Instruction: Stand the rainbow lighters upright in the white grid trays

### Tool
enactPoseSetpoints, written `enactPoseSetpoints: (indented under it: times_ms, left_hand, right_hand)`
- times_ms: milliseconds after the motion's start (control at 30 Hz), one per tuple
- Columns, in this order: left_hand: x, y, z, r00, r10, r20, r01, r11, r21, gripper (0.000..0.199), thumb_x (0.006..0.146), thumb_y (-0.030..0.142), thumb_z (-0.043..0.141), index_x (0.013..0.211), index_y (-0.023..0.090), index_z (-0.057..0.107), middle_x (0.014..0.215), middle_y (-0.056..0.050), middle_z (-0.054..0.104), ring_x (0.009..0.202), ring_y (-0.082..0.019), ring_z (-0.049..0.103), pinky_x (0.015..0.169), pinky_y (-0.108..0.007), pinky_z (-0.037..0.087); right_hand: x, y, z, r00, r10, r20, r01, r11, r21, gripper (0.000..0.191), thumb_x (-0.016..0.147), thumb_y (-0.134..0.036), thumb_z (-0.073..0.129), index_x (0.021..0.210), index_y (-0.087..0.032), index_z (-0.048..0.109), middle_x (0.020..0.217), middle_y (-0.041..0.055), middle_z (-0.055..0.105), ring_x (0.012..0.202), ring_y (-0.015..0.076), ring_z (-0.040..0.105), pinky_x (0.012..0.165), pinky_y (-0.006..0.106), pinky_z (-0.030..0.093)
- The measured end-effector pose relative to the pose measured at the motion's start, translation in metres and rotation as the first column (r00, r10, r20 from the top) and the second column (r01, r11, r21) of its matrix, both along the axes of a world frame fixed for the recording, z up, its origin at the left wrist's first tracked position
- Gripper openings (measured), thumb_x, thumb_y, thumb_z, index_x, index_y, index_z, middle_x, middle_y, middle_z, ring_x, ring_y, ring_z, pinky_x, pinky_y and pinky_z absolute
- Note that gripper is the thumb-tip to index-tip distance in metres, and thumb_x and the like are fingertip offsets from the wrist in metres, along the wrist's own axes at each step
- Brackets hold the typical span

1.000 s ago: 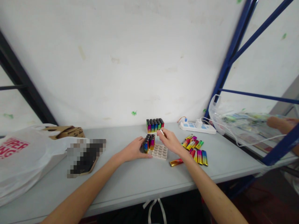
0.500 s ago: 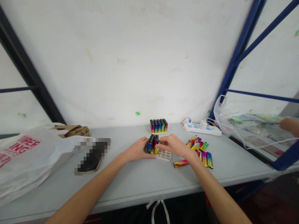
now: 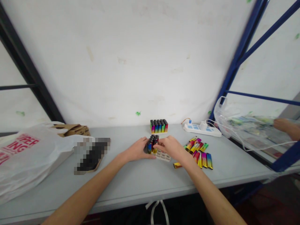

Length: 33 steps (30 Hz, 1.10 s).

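A pale tray (image 3: 164,156) with round-cornered slots lies on the table, its left part filled with upright black-topped lighters (image 3: 150,146). Wrapped round the left side of those lighters and the tray is my left hand (image 3: 138,150). My right hand (image 3: 170,145) is closed over the right side of the group, its fingertips at a lighter there; what they pinch is mostly hidden. Several loose shiny rainbow lighters (image 3: 204,160) lie in a pile right of my right hand. Behind the tray stands a full block of upright lighters (image 3: 159,126).
On the grey table (image 3: 131,181), a white power strip (image 3: 202,128) with cables sits at the back right. At left are a dark phone (image 3: 93,154), a white plastic bag (image 3: 35,156) and cardboard (image 3: 76,129). Another person's hand (image 3: 287,127) shows at far right, near clear plastic bags.
My right hand has moved slightly left and its fingers sit lower over the lighters. My left hand stays round the group. The other person's hand has shifted left.
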State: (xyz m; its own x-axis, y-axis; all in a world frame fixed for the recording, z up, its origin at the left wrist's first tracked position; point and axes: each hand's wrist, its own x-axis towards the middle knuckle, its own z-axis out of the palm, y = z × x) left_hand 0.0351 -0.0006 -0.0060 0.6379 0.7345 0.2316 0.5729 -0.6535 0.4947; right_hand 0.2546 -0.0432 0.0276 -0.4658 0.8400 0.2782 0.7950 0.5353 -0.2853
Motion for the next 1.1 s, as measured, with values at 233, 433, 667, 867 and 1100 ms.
enactPoseSetpoints:
  times_ms: [233,433,667,867,1100]
  left_hand:
    - [-0.001,0.005,-0.006,0.999,0.023,-0.038,-0.021,0.999,0.038,0.071,0.067,0.066,0.083,0.117,0.018,0.067,0.109,-0.01,0.065,0.101,-0.032,0.061,0.092,-0.042,0.05]
    - [-0.001,0.002,0.001,1.0,0.018,-0.025,-0.018,1.0,0.003,0.071,0.066,0.069,0.082,0.113,0.017,0.069,0.108,-0.009,0.065,0.099,-0.031,0.061,0.091,-0.04,0.05]
    - [0.0,0.0,0.003,0.998,0.033,-0.056,-0.033,0.999,0.008,0.068,0.067,0.066,0.082,0.112,0.018,0.068,0.11,-0.009,0.065,0.101,-0.03,0.061,0.093,-0.039,0.05]
    - [-0.004,0.003,0.003,0.998,0.027,-0.065,-0.026,1.0,0.01,0.069,0.066,0.071,0.08,0.108,0.017,0.068,0.108,-0.009,0.065,0.097,-0.03,0.062,0.087,-0.038,0.051]
    - [-0.009,0.006,0.003,0.999,-0.001,-0.051,0.001,1.0,-0.013,0.065,0.068,0.069,0.08,0.105,0.017,0.07,0.104,-0.007,0.065,0.096,-0.029,0.063,0.086,-0.036,0.052]
  right_hand:
    - [0.02,0.0,0.013,0.998,-0.048,0.051,0.053,0.992,-0.11,0.039,0.099,-0.051,0.059,0.089,-0.017,0.077,0.078,0.0077,0.076,0.07,0.0186,0.068,0.063,0.025,0.041]
    - [0.096,0.016,0.014,0.885,-0.41,0.218,0.446,0.882,-0.153,0.03,0.095,-0.038,0.065,0.109,-0.013,0.075,0.107,0.0151,0.076,0.1,0.0263,0.07,0.082,0.03,0.047]
    - [0.138,0.026,-0.004,0.741,-0.616,0.269,0.661,0.739,-0.13,0.042,0.087,-0.036,0.073,0.119,-0.01,0.07,0.118,0.0203,0.071,0.106,0.0286,0.068,0.084,0.032,0.048]
    - [0.125,0.031,-0.009,0.786,-0.579,0.216,0.613,0.773,-0.163,0.033,0.086,-0.027,0.071,0.116,-0.011,0.071,0.115,0.0184,0.073,0.108,0.0275,0.068,0.087,0.031,0.048]
    - [0.107,0.032,0.006,0.895,-0.344,-0.282,0.272,0.925,-0.265,0.019,0.098,-0.03,0.054,0.101,-0.015,0.065,0.098,0.0109,0.074,0.09,0.0235,0.072,0.082,0.033,0.051]
